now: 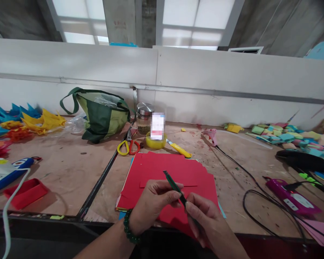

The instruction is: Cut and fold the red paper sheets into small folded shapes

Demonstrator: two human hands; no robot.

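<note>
Both forearms angled inward, left hand (157, 202) and right hand (206, 215) each pinching a slim dark green cutter (172, 182), its tip jutting forward-left past the left fingers, above stacked red sheets (202, 176)

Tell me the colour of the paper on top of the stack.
The top paper is plain red, best seen in the head view.

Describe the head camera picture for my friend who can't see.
A person's left hand and right hand hold a thin green cutter over stacked red sheets. Beyond them lie scissors and a yellow cutter, with a green bag at left.
</note>
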